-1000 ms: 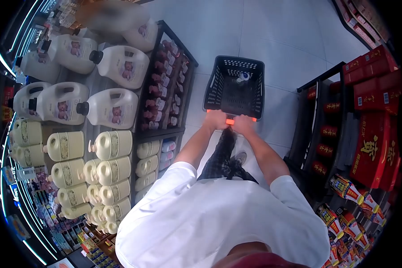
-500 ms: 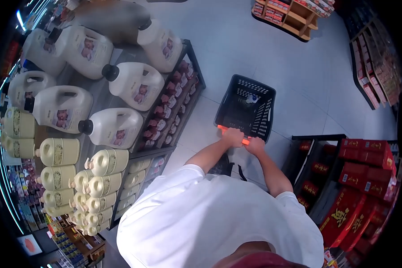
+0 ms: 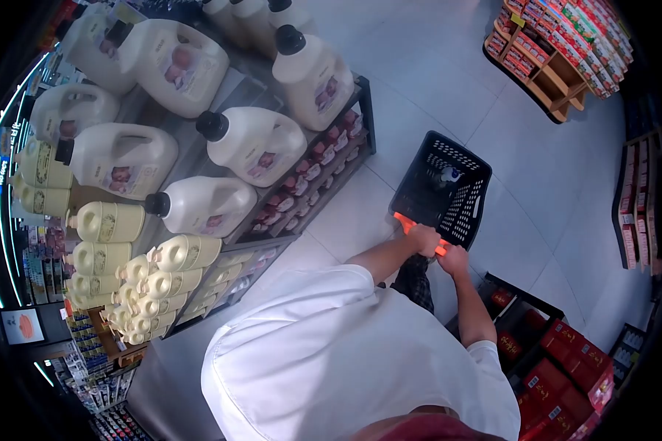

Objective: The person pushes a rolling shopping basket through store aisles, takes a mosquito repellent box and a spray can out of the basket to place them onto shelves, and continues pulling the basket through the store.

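Observation:
My left hand [image 3: 424, 239] is wrapped round the orange handle [image 3: 403, 221] of a black shopping basket cart [image 3: 422, 188]. Close beside it, my right hand [image 3: 454, 259] grips the other end of the same handle. The cart is in front of my body, with slotted plastic walls. Down inside it lies a small white and dark item [image 3: 449, 175], too small to name. My white shirt [image 3: 353, 345] fills the lower middle of the head view.
To my left is a display stand [image 3: 338, 169] with large white jugs [image 3: 257, 147] and cream pump bottles [image 3: 110, 222]. Red boxes [image 3: 555, 400] are stacked on the right. A wooden shelf [image 3: 559, 84] stands ahead right. Tiled floor [image 3: 390, 81] stretches ahead.
The view has turned, and the cart and both hands now appear further right and slightly lower. The jugs look shifted rightward, and more of the wooden shelf shows. Both hands keep their grip.

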Motion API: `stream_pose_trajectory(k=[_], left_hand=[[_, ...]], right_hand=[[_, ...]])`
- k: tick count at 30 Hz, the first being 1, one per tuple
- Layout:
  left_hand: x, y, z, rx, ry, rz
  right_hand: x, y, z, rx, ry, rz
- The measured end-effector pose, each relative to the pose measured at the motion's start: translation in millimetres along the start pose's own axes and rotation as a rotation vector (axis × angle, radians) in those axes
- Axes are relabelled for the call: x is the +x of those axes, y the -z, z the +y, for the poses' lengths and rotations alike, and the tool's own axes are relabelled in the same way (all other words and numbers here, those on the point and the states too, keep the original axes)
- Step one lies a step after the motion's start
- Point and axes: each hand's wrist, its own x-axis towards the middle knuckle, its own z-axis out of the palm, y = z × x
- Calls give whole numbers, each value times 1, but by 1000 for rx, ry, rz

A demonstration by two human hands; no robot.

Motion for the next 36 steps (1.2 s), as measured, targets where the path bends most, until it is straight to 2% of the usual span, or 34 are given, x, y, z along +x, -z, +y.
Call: stream_pose_trajectory(k=[4,13,19,25,36], left_hand=[[19,18,2,39,2,149],[93,75,0,-22,118,44],[124,125,6,-1,295,-23],[160,142,6,23,385,109],[189,186,-3,-59,433,115]], right_hand=[[32,20,17,-35,26,-32],[115,69,61,-72,144,-86],[171,102,81,-56,272,-92],[219,122,103,-56,374,-115],[273,161,110,-117,441,-159]])
